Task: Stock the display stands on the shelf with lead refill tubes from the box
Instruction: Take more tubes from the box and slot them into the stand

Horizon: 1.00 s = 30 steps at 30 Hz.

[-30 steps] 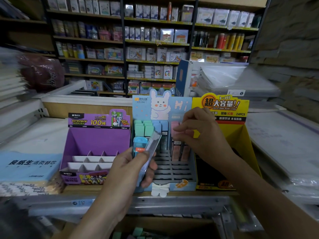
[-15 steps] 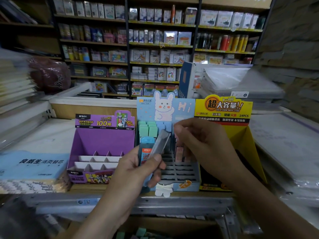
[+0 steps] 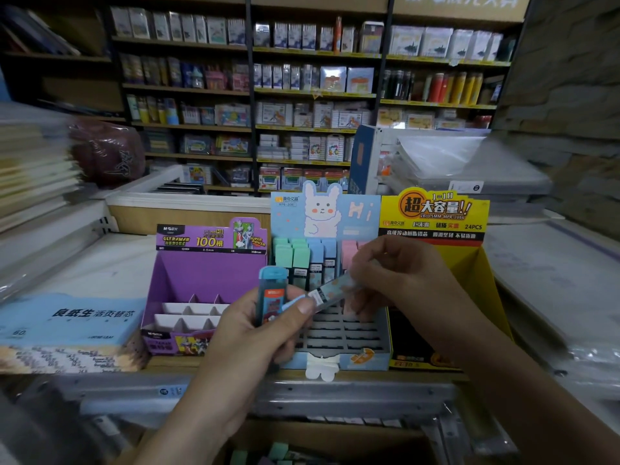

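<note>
Tube (image 3: 330,292) between left hand (image 3: 248,340), seemingly right hand (image 3: 406,280).

A single head-worn wide-angle camera looked forward and slightly down from close above the shelf rail (image 3: 335,396) (picture edges bowed by the lens), display stands (image 3: 208,273) near centre, stocked aisle shelving (image 3: 302,92) far behind.

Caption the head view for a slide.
Left hand and right hand hold one refill tube before the blue display stand.

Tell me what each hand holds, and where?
Left hand grips an upright blue tube and a slanted tube by their lower ends; right hand pinches the slanted tube's top.
</note>
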Each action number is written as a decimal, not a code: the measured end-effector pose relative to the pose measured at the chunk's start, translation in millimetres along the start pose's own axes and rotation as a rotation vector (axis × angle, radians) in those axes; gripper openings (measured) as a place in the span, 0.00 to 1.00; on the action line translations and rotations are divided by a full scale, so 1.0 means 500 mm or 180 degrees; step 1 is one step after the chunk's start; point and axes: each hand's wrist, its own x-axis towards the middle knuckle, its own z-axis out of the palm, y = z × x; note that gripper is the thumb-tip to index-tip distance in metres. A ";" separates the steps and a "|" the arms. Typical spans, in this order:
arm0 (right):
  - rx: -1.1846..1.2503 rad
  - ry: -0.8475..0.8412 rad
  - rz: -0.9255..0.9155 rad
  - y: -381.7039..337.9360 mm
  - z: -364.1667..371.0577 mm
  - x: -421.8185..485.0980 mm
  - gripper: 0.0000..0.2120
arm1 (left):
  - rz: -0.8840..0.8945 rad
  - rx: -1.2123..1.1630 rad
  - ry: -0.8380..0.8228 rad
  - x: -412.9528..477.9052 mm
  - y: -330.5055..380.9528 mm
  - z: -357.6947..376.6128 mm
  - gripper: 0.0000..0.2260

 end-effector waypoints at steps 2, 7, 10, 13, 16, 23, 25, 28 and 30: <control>-0.0090 -0.0010 0.0023 0.002 -0.006 -0.003 0.06 | 0.0040 -0.0160 0.0154 0.000 0.003 0.000 0.11; -0.0262 -0.0258 -0.0001 0.007 -0.014 -0.012 0.11 | 0.0232 -0.0022 0.0508 0.006 0.005 0.004 0.11; -0.0624 -0.0453 -0.0066 0.006 -0.008 -0.014 0.12 | 0.0234 0.0022 0.0586 0.008 0.008 0.009 0.14; -0.0896 -0.0590 -0.0231 0.004 0.009 -0.011 0.07 | 0.0312 0.0128 0.0497 0.012 0.009 0.015 0.13; -0.1142 -0.0611 -0.0423 0.005 0.020 -0.005 0.07 | 0.0429 0.0218 0.0360 0.014 0.014 0.018 0.10; -0.0916 -0.0476 -0.0558 0.015 0.021 0.009 0.05 | 0.0327 0.0166 0.0287 0.018 0.018 0.009 0.06; -0.0819 -0.0299 -0.0626 0.017 0.016 0.016 0.07 | 0.0271 0.0062 0.0288 0.016 0.019 0.010 0.04; -0.0680 -0.0226 -0.0730 0.011 0.007 0.025 0.08 | 0.0088 -0.0263 0.0380 0.018 0.022 0.009 0.07; -0.0587 -0.0216 -0.0767 0.007 0.001 0.032 0.10 | -0.0003 -0.0353 0.0413 0.020 0.024 0.007 0.07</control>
